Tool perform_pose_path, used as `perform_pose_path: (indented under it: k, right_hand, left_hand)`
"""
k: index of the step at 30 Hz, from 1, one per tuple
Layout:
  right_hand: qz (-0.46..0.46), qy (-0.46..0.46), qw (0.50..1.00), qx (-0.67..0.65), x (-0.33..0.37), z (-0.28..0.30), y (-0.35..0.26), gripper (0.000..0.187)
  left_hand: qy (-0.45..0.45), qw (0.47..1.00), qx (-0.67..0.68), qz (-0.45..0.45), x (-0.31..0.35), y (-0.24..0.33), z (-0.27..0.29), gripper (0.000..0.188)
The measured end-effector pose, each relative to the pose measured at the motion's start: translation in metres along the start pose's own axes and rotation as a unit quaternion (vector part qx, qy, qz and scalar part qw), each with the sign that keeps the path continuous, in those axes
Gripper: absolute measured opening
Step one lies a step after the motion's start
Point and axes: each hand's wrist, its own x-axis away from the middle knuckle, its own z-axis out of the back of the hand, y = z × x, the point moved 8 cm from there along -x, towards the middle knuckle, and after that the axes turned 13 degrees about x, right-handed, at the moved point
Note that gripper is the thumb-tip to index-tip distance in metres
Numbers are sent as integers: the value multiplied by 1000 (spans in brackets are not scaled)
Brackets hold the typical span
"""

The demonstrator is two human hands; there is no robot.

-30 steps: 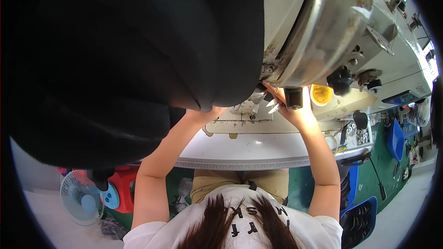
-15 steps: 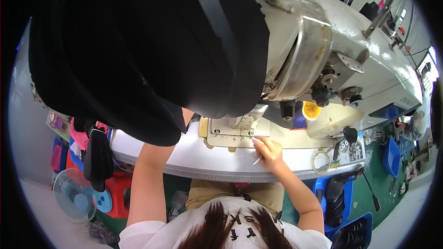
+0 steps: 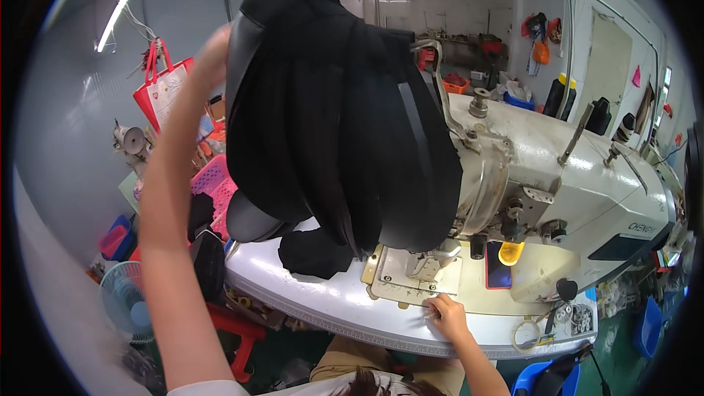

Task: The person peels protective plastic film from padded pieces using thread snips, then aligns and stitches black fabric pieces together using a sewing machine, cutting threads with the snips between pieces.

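Note:
A bundle of black fabric pieces [image 3: 315, 125] hangs in front of the sewing machine's head. My left hand [image 3: 217, 57] is raised at the bundle's upper left edge; its fingers are blurred and partly hidden there, so their grip does not show. Low by the needle plate [image 3: 411, 282], my right hand [image 3: 447, 315] is closed around a slim, light metallic tool [image 3: 424, 314], too blurred to name further. A separate flat black piece [image 3: 315, 253] lies on the white table [image 3: 293, 293] left of the presser foot. The sewing machine [image 3: 572, 169] is cream-coloured.
A yellow round container [image 3: 511, 252] sits beneath the machine arm. Bobbins in a tray [image 3: 581, 318] and a ring-shaped roll [image 3: 525, 335] lie at the table's right. Left of the table are a pink basket [image 3: 215, 185], a red stool [image 3: 242, 334] and a fan [image 3: 130, 304].
My view has tilted up, showing the room behind. My left arm has risen from below the black bundle to its upper left edge. My right hand stays near the needle plate with the slim tool.

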Motion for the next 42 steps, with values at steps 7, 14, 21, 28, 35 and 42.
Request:
perform_pose_path:
  k: [7,14,21,28,35,42]
  right_hand:
    - [-4,28,1000,1,0,4,-1,34]
    - [-2,49,999,-13,3,9,-2,30]
    - [-8,39,999,-28,4,6,2,29]
    - [-12,47,998,-37,7,5,4,25]
    - [-29,44,998,-42,9,3,8,26]
    - [-32,43,997,-47,10,3,8,26]
  left_hand:
    - [-47,998,-25,19,-28,175,-68,33]
    - [30,958,-255,130,2,115,-106,37]
    - [90,642,-688,-326,86,140,-201,36]
    - [-144,587,-722,-338,126,73,-304,17]
    - [-132,506,-782,-339,122,59,-313,22]
    - [-153,603,-772,-129,102,56,-295,44]
